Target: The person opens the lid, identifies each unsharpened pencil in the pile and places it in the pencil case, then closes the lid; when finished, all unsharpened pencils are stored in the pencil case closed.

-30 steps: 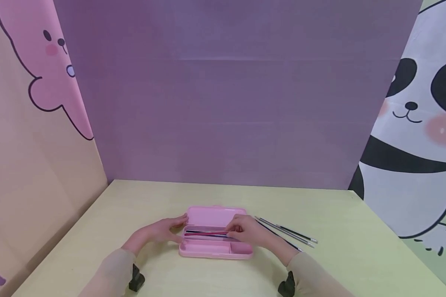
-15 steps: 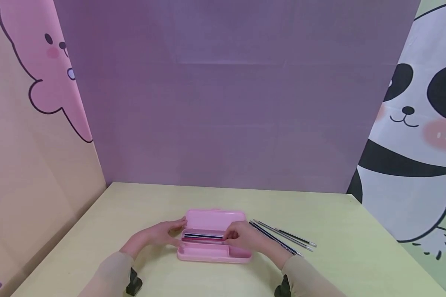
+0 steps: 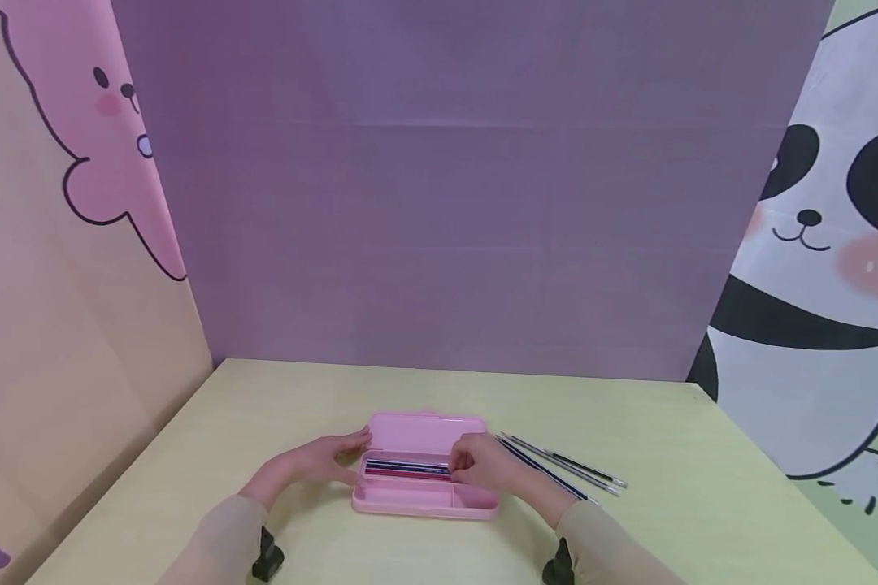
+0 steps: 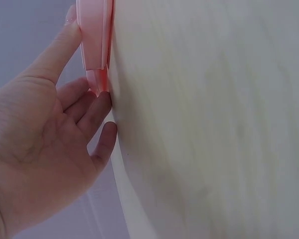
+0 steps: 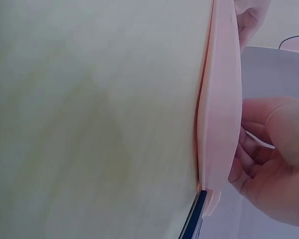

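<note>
1. Midway between the left and right edges of the pale wood-grained table [image 3: 300, 398], all the action is at the long pink plastic pencil case [image 3: 424, 514], its lid [image 3: 424, 431] laid back towards the far edge.
2. Left hand [image 3: 322, 459] spread wide against the case's left end, reaching from the tray up beside the lid: a light brace looks best, enough to stop a skid without tipping anything.
3. And the right hand [image 3: 486, 463], fingers curled narrow at the right-hand ends of the slim dark-blue striped pencils [image 3: 408, 466] and the slim red pencil [image 3: 408, 474]; whether it pinches one, I can't tell.
4. Those pencils lie lengthwise in the middle compartment [image 3: 402, 454], so low fingertips and parallel shafts seem the tidy way; a raised end could catch the rim.
5. Off towards the table's right edge, slim dark and silver pencils [image 3: 585, 469] slant close by the right wrist [image 3: 549, 496]; careful there, they could roll.
</note>
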The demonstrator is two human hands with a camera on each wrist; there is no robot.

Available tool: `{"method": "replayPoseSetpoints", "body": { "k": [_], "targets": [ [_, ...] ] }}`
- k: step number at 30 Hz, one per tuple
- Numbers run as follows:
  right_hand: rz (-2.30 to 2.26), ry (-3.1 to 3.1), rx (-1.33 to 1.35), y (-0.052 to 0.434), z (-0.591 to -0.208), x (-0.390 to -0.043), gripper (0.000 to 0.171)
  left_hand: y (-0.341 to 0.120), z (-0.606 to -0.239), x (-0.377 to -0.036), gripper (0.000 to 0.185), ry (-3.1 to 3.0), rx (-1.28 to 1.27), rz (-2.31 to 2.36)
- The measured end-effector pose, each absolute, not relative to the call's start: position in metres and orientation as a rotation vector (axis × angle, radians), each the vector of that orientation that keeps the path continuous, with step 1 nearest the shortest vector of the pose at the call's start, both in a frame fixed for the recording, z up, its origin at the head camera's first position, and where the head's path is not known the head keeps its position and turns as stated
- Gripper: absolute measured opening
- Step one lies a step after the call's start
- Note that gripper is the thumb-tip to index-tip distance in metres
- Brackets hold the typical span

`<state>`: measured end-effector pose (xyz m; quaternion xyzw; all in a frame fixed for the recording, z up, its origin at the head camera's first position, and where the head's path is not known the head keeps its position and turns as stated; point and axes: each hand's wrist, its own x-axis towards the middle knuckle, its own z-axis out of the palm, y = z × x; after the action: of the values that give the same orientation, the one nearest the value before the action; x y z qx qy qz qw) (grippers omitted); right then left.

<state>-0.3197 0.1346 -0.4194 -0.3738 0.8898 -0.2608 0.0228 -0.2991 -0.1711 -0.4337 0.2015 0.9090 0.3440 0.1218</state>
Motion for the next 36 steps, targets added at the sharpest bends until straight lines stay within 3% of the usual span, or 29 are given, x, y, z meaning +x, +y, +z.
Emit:
{"method": "replayPoseSetpoints", "body": {
  "k": [36],
  "targets": [
    [-0.993,2.792,-1.049,0.176,-0.395,-0.322,0.021,-0.171,-0.436,-0.301,0.089,2.663,0.611,0.98]
  ]
}}
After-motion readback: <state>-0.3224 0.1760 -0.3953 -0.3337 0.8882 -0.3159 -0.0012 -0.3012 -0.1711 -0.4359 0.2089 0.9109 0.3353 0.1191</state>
